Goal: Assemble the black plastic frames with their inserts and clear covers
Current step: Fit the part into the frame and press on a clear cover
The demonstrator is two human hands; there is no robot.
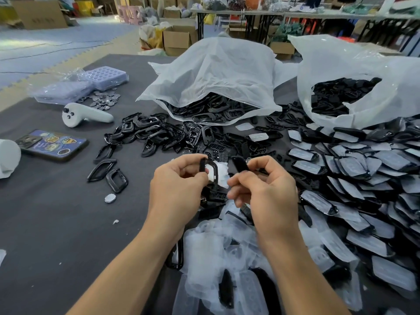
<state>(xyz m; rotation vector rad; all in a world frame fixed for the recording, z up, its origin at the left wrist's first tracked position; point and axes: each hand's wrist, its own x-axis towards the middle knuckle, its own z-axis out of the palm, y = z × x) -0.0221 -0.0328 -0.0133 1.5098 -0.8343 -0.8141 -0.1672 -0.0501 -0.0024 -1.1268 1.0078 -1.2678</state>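
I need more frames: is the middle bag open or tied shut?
Open: the bag gapes, and black frames spill from it onto the table.

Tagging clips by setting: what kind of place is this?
Probably an assembly workshop or warehouse: white plastic sacks of black plastic frames, brown cardboard cartons on the floor, long cluttered tables behind.

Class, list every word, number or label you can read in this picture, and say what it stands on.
No text reads clearly.
Phone: the stickers on its back are too blurred to read.
Cardboard box: dark marks on its side, too small to read.
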